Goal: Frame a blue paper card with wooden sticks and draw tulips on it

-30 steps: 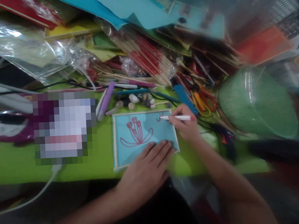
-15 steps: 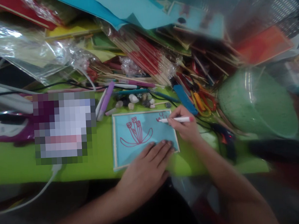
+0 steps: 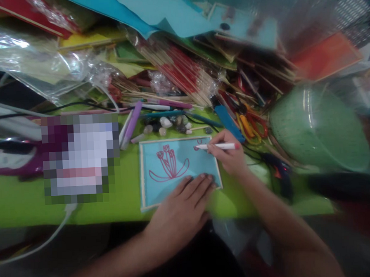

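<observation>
A light blue card [image 3: 157, 193] with a pale stick border lies on the green tabletop. On it is a red line drawing of flowers [image 3: 170, 164] with two long curved leaves, and small red marks stand near the upper right corner. My left hand [image 3: 188, 198] rests flat on the card's lower right part, fingers stretched out. With my right hand [image 3: 227, 155] I pinch a white marker pen [image 3: 218, 146] with a red end, held almost level. Its tip points left and meets the card at the small marks.
Stones [image 3: 165, 122] and a purple marker [image 3: 133, 122] lie behind the card. Scissors and pliers with orange and yellow handles [image 3: 248, 125] sit to the right, by a green translucent container [image 3: 318, 131]. A glue gun [image 3: 278, 171] lies right of my forearm. Bundled sticks [image 3: 171, 64] are heaped behind.
The marker's tip has shifted very slightly left and up among the small red marks. My left hand and the card have stayed in place.
</observation>
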`<move>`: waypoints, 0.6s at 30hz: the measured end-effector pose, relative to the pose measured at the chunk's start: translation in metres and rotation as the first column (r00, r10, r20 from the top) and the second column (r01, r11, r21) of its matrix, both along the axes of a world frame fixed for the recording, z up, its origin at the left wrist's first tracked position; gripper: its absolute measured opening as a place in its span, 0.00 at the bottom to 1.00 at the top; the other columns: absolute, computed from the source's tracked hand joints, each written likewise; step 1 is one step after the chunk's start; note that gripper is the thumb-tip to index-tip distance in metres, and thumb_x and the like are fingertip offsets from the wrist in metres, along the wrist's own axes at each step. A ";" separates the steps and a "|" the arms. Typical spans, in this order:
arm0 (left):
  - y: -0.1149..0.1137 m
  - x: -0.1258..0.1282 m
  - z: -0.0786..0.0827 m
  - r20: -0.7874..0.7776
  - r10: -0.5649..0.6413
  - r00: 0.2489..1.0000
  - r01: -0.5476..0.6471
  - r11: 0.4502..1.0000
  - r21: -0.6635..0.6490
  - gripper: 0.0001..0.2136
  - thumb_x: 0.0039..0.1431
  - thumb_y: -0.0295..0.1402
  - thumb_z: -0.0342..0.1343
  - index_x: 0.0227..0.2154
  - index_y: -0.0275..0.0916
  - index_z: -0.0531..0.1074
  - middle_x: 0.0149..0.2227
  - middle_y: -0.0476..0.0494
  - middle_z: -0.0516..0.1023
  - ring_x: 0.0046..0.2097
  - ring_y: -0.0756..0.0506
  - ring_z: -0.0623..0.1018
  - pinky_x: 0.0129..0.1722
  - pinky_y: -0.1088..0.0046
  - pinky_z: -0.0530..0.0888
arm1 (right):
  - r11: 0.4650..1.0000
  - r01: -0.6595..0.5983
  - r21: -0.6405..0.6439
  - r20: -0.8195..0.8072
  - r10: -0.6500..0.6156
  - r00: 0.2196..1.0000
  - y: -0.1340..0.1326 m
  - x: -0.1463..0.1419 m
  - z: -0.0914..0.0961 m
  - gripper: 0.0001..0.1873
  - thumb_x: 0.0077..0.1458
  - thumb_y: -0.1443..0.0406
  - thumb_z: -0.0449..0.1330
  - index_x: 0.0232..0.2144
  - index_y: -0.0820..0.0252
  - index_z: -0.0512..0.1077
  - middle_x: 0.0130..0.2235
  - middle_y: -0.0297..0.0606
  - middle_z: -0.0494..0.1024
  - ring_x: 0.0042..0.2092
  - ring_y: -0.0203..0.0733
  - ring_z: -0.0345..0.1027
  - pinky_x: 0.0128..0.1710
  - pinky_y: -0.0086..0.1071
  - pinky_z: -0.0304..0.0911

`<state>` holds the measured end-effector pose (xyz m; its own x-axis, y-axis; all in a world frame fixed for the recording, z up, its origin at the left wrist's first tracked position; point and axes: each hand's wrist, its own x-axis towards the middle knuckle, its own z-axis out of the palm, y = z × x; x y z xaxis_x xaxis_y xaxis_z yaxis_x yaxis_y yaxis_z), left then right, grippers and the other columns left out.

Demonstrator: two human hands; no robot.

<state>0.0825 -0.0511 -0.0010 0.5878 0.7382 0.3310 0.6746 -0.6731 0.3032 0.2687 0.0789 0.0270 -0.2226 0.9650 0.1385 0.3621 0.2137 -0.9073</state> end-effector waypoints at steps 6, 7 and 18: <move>0.001 0.000 0.001 0.008 0.005 1.000 -0.005 1.000 0.006 0.23 0.76 0.43 0.48 0.65 0.35 0.69 0.69 0.45 0.73 0.69 0.43 0.71 0.69 0.59 0.60 | 1.000 -0.008 -0.015 0.014 0.008 1.000 0.000 -0.002 0.001 0.06 0.57 0.62 0.66 0.31 0.54 0.72 0.29 0.31 0.77 0.31 0.38 0.69 0.31 0.33 0.64; 0.001 0.000 0.001 0.007 0.006 1.000 -0.006 1.000 0.007 0.23 0.76 0.43 0.48 0.65 0.35 0.69 0.69 0.46 0.73 0.69 0.43 0.71 0.70 0.59 0.60 | 1.000 -0.010 -0.019 0.015 0.011 1.000 0.000 -0.003 0.002 0.06 0.57 0.62 0.65 0.31 0.54 0.71 0.29 0.31 0.77 0.31 0.38 0.69 0.31 0.33 0.64; -0.001 0.001 -0.001 -0.027 -0.014 1.000 0.014 1.000 -0.009 0.24 0.77 0.43 0.47 0.67 0.34 0.66 0.71 0.44 0.70 0.70 0.42 0.69 0.70 0.57 0.60 | 1.000 0.021 -0.004 0.054 -0.021 0.998 -0.001 -0.004 0.003 0.06 0.55 0.62 0.64 0.29 0.54 0.69 0.27 0.29 0.73 0.28 0.36 0.65 0.29 0.33 0.61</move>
